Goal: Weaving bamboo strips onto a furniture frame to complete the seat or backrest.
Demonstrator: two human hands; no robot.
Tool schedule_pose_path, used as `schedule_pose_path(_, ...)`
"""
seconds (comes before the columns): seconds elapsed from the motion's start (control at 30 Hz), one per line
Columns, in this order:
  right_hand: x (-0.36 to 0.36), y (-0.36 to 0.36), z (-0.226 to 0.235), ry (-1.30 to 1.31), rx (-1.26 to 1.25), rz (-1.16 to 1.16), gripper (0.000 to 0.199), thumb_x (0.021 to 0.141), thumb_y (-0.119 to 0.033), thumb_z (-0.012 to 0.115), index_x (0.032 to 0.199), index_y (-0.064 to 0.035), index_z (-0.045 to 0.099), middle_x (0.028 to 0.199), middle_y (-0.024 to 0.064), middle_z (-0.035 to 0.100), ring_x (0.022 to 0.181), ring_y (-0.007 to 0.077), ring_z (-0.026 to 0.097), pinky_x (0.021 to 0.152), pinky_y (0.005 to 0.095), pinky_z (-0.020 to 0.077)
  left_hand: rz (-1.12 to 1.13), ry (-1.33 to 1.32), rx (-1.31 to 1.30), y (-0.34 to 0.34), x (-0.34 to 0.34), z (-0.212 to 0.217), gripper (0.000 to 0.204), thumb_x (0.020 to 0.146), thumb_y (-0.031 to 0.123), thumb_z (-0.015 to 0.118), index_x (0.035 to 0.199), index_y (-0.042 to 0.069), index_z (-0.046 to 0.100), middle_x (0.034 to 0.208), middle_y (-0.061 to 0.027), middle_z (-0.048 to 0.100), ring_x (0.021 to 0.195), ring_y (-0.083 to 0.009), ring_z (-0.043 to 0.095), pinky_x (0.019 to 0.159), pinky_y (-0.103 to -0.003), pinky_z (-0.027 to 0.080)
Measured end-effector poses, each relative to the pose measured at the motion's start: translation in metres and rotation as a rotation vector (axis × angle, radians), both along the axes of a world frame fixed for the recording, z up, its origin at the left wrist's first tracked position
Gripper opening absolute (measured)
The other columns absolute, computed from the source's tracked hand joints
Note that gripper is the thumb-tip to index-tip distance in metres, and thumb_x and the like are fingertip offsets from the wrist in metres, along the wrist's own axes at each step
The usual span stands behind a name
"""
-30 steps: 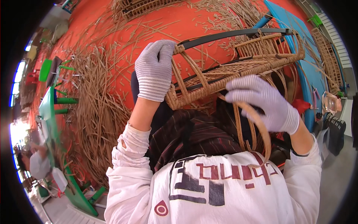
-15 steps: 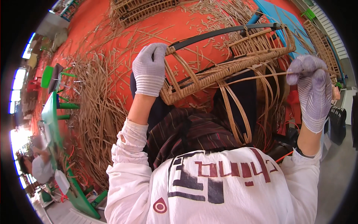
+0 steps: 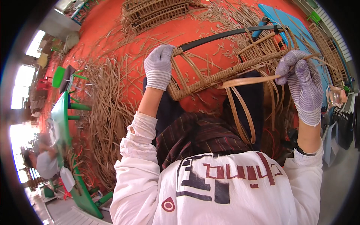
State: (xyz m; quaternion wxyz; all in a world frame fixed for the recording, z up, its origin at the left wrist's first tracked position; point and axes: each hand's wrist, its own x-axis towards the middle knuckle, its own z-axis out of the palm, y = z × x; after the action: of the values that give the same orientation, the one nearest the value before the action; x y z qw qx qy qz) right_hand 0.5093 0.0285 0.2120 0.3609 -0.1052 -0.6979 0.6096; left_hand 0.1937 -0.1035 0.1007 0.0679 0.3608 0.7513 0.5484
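Left hand [image 3: 159,67] grips the woven rattan frame's [image 3: 225,73] end; right hand [image 3: 300,84] pinches a flat cane strip [image 3: 249,80] taut

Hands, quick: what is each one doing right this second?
Left hand: closed around the near end of the woven cane frame.
Right hand: closed, pinching a loose cane strip pulled out sideways from the frame.

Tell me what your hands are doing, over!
Left hand grips wicker frame end. Right hand pinches a cane strip, pulled taut. Loose strips heaped left; nothing blocking.
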Motion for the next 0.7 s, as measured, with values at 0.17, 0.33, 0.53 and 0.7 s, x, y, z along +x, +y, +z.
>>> schedule_pose_path(0.17,-0.003,0.000,0.003,-0.140,-0.023,-0.007,0.034,0.102,-0.028,0.053,0.110,0.0021,0.066,0.077,0.0047,0.064,0.064,0.0089,0.059,0.057,0.0207,0.0458,0.007,0.039,-0.011,-0.003,-0.001,-0.001,0.024,0.095,0.021,0.058,0.100,0.001,0.072,0.085,-0.0149,0.070,0.075,-0.0216,0.065,0.075,-0.033,0.050)
schedule_pose_path(0.33,-0.027,-0.005,-0.010,-0.402,-0.004,0.004,0.035,0.100,-0.034,0.058,0.102,-0.0011,0.070,0.065,-0.0036,0.052,0.055,0.0036,0.045,0.050,0.0201,0.0345,0.013,0.028,-0.040,-0.003,0.006,0.001,0.024,0.096,0.019,0.058,0.100,0.001,0.072,0.084,-0.0163,0.070,0.073,-0.0227,0.066,0.074,-0.033,0.051)
schedule_pose_path(0.53,-0.077,-0.016,-0.054,-0.472,0.094,0.110,0.027,0.096,-0.024,0.065,0.105,-0.0001,0.069,0.085,-0.0014,0.066,0.072,0.0049,0.055,0.067,0.0215,0.0452,0.006,0.059,-0.022,-0.006,0.009,0.002,0.023,0.095,0.018,0.059,0.099,0.000,0.072,0.087,-0.0173,0.070,0.078,-0.0247,0.068,0.074,-0.033,0.051)
schedule_pose_path(0.7,-0.114,-0.026,-0.077,-0.667,0.326,0.107,0.038,0.093,-0.035,0.064,0.108,-0.0004,0.069,0.094,0.0134,0.073,0.085,0.0253,0.068,0.081,0.0355,0.0517,0.006,0.046,-0.038,-0.005,0.010,0.002,0.022,0.095,0.018,0.059,0.099,0.000,0.072,0.088,-0.0172,0.071,0.079,-0.0249,0.068,0.075,-0.034,0.051)
